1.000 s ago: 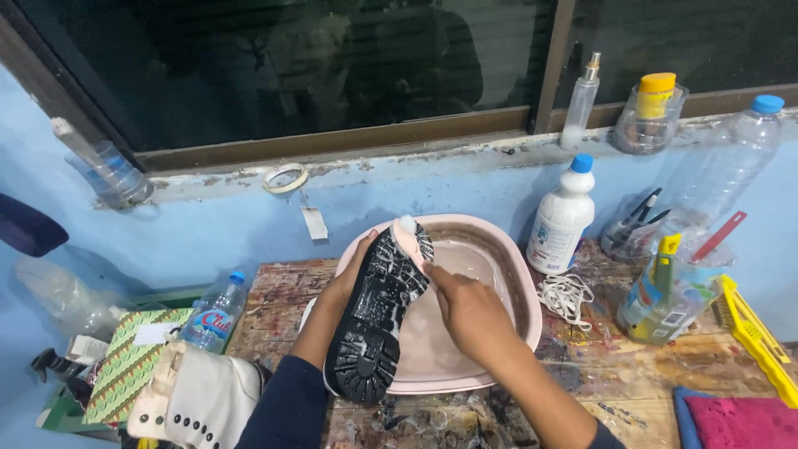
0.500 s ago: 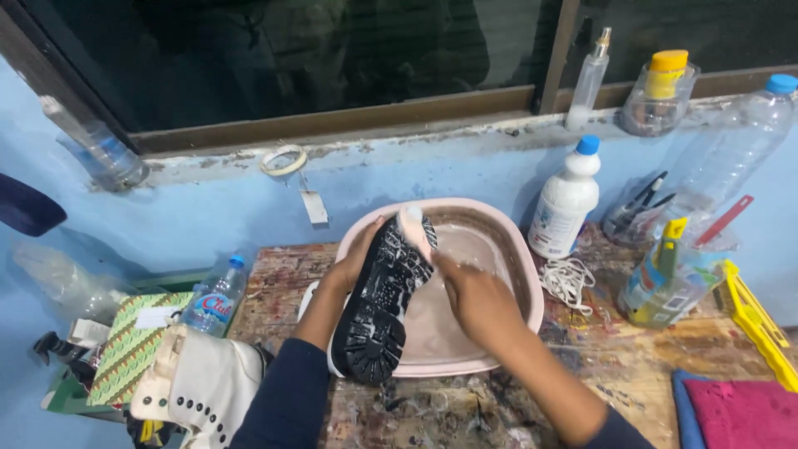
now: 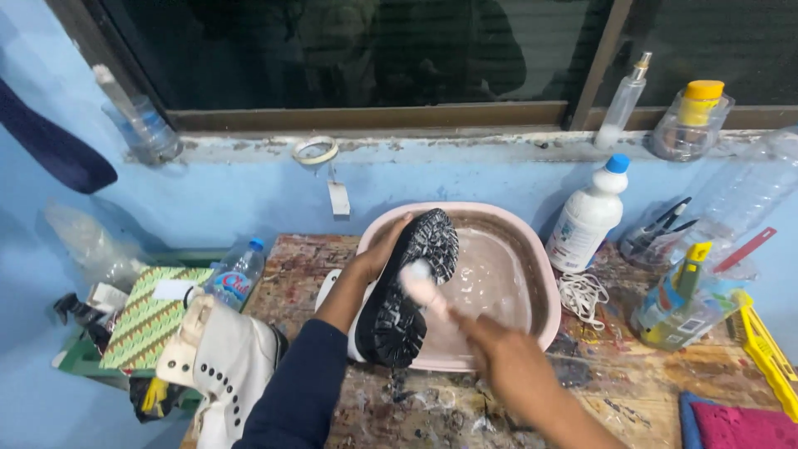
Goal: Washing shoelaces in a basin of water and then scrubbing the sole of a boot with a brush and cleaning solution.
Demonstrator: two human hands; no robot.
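Shoe (image 3: 409, 291), sole up over pink basin (image 3: 544, 274): left hand (image 3: 376, 259) clasped it, right hand (image 3: 507, 362) gripped brush (image 3: 424, 287); short firm strokes along treads seemed advisable.

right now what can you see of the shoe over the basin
The shoe is held sole-up and tilted over the pink basin of cloudy water. Its black, deeply lugged tread looks wet and rubbery; a white edge shows below. The left hand grips its side, and the right hand presses a pale brush against the tread, blurred.
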